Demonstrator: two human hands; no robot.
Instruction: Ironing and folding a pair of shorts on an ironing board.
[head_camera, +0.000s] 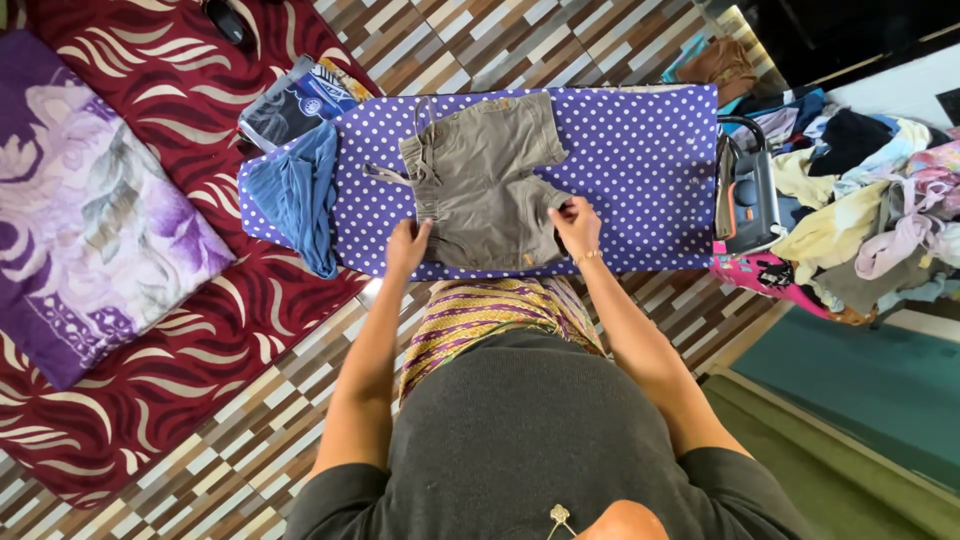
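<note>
A pair of khaki shorts lies flat on the bench, whose cover is purple with white dots. The left hand presses on the waistband corner at the near edge of the shorts, fingers bent down onto the cloth. The right hand pinches the hem of the near leg, thumb and fingers closed on the fabric. Both hands sit close to the near edge of the bench, with only a thin strip of dotted cover between them and the drop-off.

Left of the left hand, a blue folded garment drapes over the bench corner and hangs past the near edge. Beyond it, at the far left corner, a dark printed packet juts off the bench. Right of the right hand, the dotted cover runs bare up to the bench end, the widest open stretch on the surface. Just past that end stands an iron, upright, with a heap of mixed clothes further right.

Further left of the left hand, well apart from the bench, a red patterned mattress carries a purple pillow. Patterned floor lies open below the left forearm.
</note>
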